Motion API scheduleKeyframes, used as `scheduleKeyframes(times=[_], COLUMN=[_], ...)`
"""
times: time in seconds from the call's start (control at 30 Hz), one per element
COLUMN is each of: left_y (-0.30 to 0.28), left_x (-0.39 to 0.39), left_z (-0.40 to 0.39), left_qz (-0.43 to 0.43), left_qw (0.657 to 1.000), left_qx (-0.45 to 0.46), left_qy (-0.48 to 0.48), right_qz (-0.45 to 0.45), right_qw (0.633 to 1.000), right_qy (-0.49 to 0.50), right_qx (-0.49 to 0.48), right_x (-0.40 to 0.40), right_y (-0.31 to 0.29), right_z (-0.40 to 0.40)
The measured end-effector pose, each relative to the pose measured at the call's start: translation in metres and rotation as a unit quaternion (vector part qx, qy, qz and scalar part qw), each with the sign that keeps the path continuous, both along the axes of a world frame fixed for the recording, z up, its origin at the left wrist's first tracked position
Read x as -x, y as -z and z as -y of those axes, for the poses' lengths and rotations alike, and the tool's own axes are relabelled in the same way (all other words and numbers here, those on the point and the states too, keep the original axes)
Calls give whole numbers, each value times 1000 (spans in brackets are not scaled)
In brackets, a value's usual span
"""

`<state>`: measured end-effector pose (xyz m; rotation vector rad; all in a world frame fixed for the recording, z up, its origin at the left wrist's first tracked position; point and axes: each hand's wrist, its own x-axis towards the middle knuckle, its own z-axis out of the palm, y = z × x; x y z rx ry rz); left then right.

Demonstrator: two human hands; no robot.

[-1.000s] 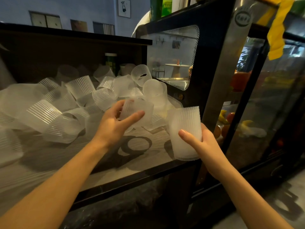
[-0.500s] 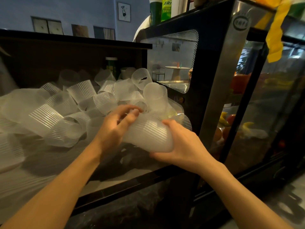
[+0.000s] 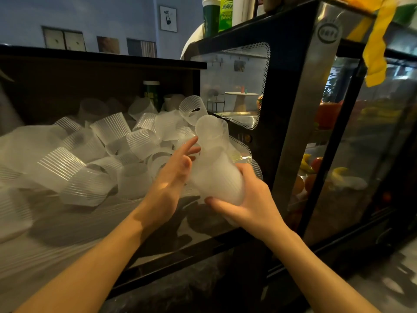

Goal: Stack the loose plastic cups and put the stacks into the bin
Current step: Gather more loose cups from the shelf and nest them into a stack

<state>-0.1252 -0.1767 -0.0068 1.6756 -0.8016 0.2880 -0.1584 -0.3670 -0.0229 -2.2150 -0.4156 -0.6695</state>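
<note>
A frosted, ribbed, translucent plastic cup stack (image 3: 217,175) is gripped centre-frame by right hand (image 3: 250,204); left hand (image 3: 171,175) fingers (image 3: 190,143) are spread; dozens of loose cups (image 3: 74,163) are heaped left.

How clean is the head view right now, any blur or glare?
Head view: dim, warm light; the stack of cups in the right hand is motion-smeared; the display case glass reflects the room; wide-angle bending at the edges.

The right hand (image 3: 250,199) hides the held cups' (image 3: 216,177) base; their count is blurred.
</note>
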Motion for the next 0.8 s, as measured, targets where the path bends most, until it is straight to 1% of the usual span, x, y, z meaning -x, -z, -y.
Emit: scheduleKeyframes(times=[0.1,0.17,0.27,0.37,0.43,0.47,0.53,0.57,0.6,0.67,0.73,0.8], left_y=[1,2,-3,-16,-27,-32,-40,-42,-42,-41,-42,-46], left_x=[-12,-19,-35,-54,-70,-77,-90,-96,-104,-117,-125,-123], left_z=[-3,-5,0,15,29,36,48,54,59,66,68,66], left_qz=[0,28,89,141,166,176,174,160,140,101,78,72], left_qw=[997,993,976,960,940,925,892,883,884,903,927,947], left_qx=[25,0,-75,-128,-179,-212,-284,-309,-315,-270,-192,-117], left_qy=[-66,-115,-182,-207,-238,-262,-306,-316,-317,-317,-314,-291], right_qz=[-33,-53,-82,-94,-93,-90,-86,-85,-86,-90,-94,-97], right_qw=[983,968,955,951,948,947,947,947,949,950,953,955], right_qy=[-25,-28,-68,-76,-67,-60,-47,-41,-34,-22,-12,-5], right_qx=[-178,-245,-275,-286,-297,-302,-306,-306,-303,-297,-288,-279], right_x=[2,1,0,1,0,0,-2,-3,-4,-5,-6,-7], right_y=[11,13,13,12,14,15,16,16,17,19,20,21], right_z=[6,9,13,14,16,17,18,18,18,18,19,19])
